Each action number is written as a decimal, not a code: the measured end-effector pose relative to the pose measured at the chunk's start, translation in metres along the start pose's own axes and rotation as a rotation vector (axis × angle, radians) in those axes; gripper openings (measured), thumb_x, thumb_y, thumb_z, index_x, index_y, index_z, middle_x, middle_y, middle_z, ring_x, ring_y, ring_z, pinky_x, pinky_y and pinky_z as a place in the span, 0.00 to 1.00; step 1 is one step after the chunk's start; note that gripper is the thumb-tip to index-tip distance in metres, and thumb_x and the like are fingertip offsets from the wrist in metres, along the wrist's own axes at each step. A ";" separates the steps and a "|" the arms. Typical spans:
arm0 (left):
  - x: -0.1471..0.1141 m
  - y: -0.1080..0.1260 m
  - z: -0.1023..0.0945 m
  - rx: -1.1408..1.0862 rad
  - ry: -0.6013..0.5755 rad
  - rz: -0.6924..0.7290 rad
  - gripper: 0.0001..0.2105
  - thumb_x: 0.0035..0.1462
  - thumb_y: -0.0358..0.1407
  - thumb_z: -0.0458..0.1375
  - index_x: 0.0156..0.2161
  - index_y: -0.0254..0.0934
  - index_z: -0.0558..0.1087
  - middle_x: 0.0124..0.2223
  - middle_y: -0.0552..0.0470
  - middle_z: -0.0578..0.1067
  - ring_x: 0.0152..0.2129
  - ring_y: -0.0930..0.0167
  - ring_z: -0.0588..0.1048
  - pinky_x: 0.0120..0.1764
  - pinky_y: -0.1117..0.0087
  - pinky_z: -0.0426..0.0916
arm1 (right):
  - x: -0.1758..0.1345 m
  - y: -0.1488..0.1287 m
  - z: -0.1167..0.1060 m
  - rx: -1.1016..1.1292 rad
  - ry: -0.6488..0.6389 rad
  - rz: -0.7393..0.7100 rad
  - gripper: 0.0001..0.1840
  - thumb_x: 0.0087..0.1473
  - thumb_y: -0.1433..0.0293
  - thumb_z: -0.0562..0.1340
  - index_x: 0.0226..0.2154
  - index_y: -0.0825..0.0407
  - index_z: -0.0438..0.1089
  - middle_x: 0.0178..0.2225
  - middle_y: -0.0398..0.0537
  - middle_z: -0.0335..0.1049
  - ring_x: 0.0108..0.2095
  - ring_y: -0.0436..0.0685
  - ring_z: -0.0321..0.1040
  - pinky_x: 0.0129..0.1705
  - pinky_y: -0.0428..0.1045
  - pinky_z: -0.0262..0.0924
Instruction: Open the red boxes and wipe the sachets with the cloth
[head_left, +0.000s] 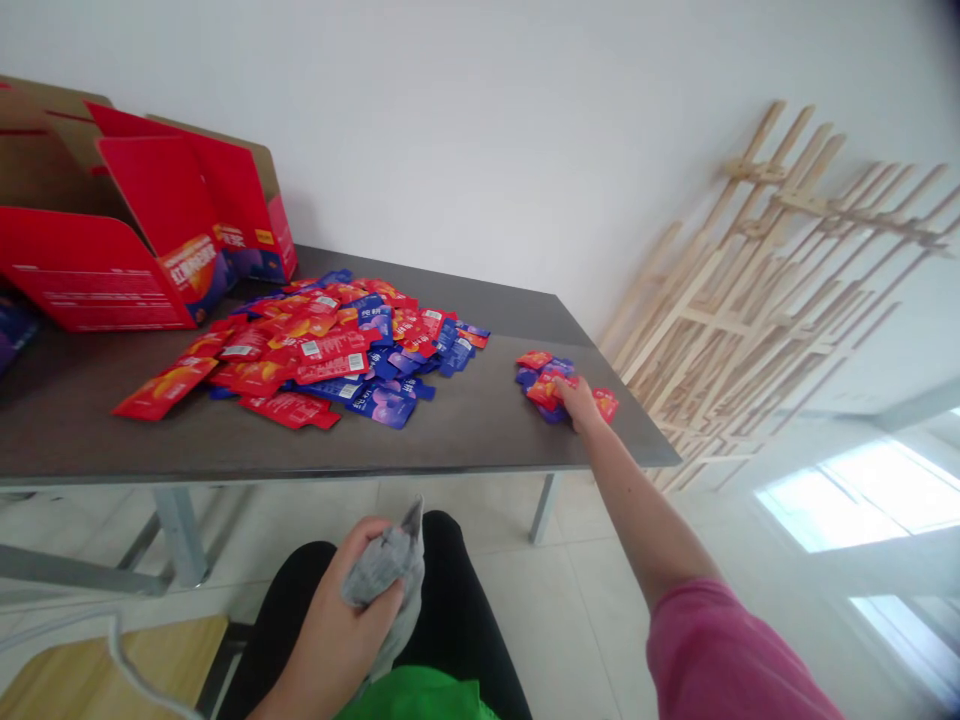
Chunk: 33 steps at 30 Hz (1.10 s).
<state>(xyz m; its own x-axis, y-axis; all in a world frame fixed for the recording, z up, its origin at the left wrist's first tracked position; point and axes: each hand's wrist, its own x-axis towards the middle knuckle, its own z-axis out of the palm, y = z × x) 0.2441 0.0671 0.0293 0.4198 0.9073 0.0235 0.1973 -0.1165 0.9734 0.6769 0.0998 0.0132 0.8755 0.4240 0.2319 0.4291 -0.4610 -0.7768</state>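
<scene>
standing at left: open red cartons [97, 262], set on a dark table [480, 425]. next, one large heap of red and blue packets [315, 350]; judged light, thin and bendable, perhaps slick, best taken by an edge or the flat sides. below, a grey cloth [384, 568], gripped by the curled fingers of the left hand [349, 610]. further right, a small packet cluster [546, 388], touched by the right hand [579, 402]; whether anything is pinched cannot be told. far right: wooden frames [716, 322].
</scene>
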 end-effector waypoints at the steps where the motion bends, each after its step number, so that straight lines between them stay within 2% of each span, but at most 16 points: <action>1: 0.000 -0.001 -0.001 -0.004 0.008 0.001 0.08 0.52 0.31 0.54 0.38 0.43 0.70 0.33 0.54 0.73 0.31 0.66 0.73 0.38 0.64 0.68 | 0.000 0.004 0.000 -0.007 0.006 0.012 0.21 0.61 0.62 0.62 0.54 0.53 0.66 0.54 0.53 0.67 0.50 0.60 0.68 0.51 0.60 0.66; 4: 0.001 -0.005 -0.006 0.001 -0.016 0.008 0.08 0.50 0.31 0.55 0.38 0.43 0.70 0.34 0.53 0.74 0.33 0.65 0.74 0.37 0.64 0.69 | -0.003 0.006 -0.005 -0.011 0.026 -0.003 0.28 0.59 0.61 0.63 0.58 0.55 0.61 0.59 0.59 0.62 0.59 0.65 0.60 0.59 0.63 0.57; 7: 0.004 -0.010 -0.010 0.001 -0.025 0.008 0.10 0.49 0.31 0.55 0.38 0.42 0.70 0.34 0.53 0.74 0.33 0.65 0.74 0.38 0.63 0.70 | -0.018 -0.008 -0.003 -0.016 -0.005 -0.115 0.33 0.57 0.60 0.61 0.60 0.59 0.58 0.61 0.66 0.59 0.63 0.68 0.54 0.63 0.63 0.48; 10: 0.006 -0.011 -0.011 -0.010 -0.005 -0.001 0.10 0.49 0.30 0.54 0.38 0.42 0.70 0.34 0.53 0.74 0.32 0.66 0.74 0.37 0.63 0.69 | -0.054 -0.039 0.019 -0.014 -0.186 -0.331 0.24 0.57 0.61 0.60 0.54 0.56 0.67 0.56 0.60 0.67 0.57 0.64 0.62 0.60 0.60 0.53; 13: 0.007 -0.009 -0.011 -0.021 0.001 -0.002 0.11 0.49 0.29 0.54 0.39 0.42 0.69 0.33 0.54 0.73 0.31 0.67 0.74 0.37 0.65 0.68 | -0.102 -0.078 0.057 -0.042 -0.461 -0.549 0.11 0.56 0.63 0.64 0.41 0.48 0.76 0.48 0.48 0.75 0.51 0.57 0.68 0.56 0.52 0.58; 15: 0.006 -0.007 -0.011 -0.026 -0.003 0.002 0.11 0.49 0.28 0.54 0.39 0.42 0.69 0.33 0.55 0.73 0.30 0.68 0.73 0.36 0.66 0.68 | -0.131 -0.103 0.084 -0.081 -0.569 -0.625 0.09 0.56 0.64 0.64 0.40 0.46 0.76 0.47 0.46 0.75 0.51 0.56 0.68 0.56 0.51 0.57; 19: 0.004 -0.005 -0.012 -0.011 0.004 0.005 0.11 0.48 0.28 0.54 0.38 0.42 0.69 0.32 0.56 0.72 0.29 0.70 0.72 0.35 0.69 0.67 | -0.158 -0.140 0.123 -0.185 -0.611 -0.592 0.21 0.54 0.62 0.66 0.49 0.50 0.71 0.53 0.57 0.70 0.57 0.66 0.62 0.60 0.62 0.49; 22: 0.002 -0.005 -0.015 0.014 0.019 -0.001 0.11 0.48 0.28 0.54 0.38 0.41 0.69 0.32 0.56 0.72 0.30 0.70 0.72 0.35 0.69 0.66 | -0.160 -0.151 0.135 -0.228 -0.643 -0.497 0.27 0.46 0.63 0.71 0.48 0.55 0.70 0.53 0.64 0.68 0.57 0.73 0.61 0.59 0.67 0.48; 25: 0.000 -0.005 -0.019 0.026 0.039 -0.017 0.10 0.50 0.28 0.54 0.38 0.42 0.69 0.32 0.57 0.72 0.30 0.70 0.72 0.36 0.69 0.66 | -0.157 -0.146 0.130 -0.197 -0.727 -0.400 0.25 0.40 0.63 0.73 0.41 0.53 0.71 0.48 0.60 0.72 0.52 0.73 0.66 0.54 0.65 0.55; 28: -0.001 -0.003 -0.020 0.018 0.066 -0.035 0.09 0.51 0.29 0.54 0.38 0.42 0.69 0.30 0.58 0.71 0.27 0.70 0.72 0.33 0.69 0.67 | -0.163 -0.129 0.107 -0.095 -0.788 -0.300 0.17 0.45 0.63 0.69 0.38 0.52 0.70 0.41 0.53 0.75 0.44 0.65 0.71 0.46 0.58 0.63; 30: 0.002 -0.001 -0.020 0.002 0.113 -0.033 0.08 0.52 0.30 0.55 0.39 0.43 0.68 0.30 0.58 0.71 0.25 0.71 0.71 0.31 0.70 0.67 | -0.179 -0.116 0.084 -0.017 -0.799 -0.241 0.15 0.52 0.63 0.63 0.41 0.51 0.69 0.39 0.50 0.75 0.40 0.61 0.73 0.41 0.54 0.66; 33: 0.018 0.007 -0.018 -0.045 0.284 0.018 0.09 0.54 0.33 0.57 0.41 0.43 0.67 0.32 0.57 0.72 0.27 0.70 0.73 0.32 0.69 0.68 | -0.222 -0.102 0.047 0.209 -0.845 -0.125 0.21 0.58 0.62 0.55 0.53 0.51 0.62 0.41 0.48 0.75 0.35 0.56 0.74 0.36 0.51 0.68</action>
<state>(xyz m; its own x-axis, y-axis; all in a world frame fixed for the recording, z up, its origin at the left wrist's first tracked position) 0.2373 0.0895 0.0408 0.1566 0.9828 0.0978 0.1496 -0.1215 0.9813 0.4284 0.0896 0.0137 0.3313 0.9353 -0.1243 0.3891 -0.2555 -0.8851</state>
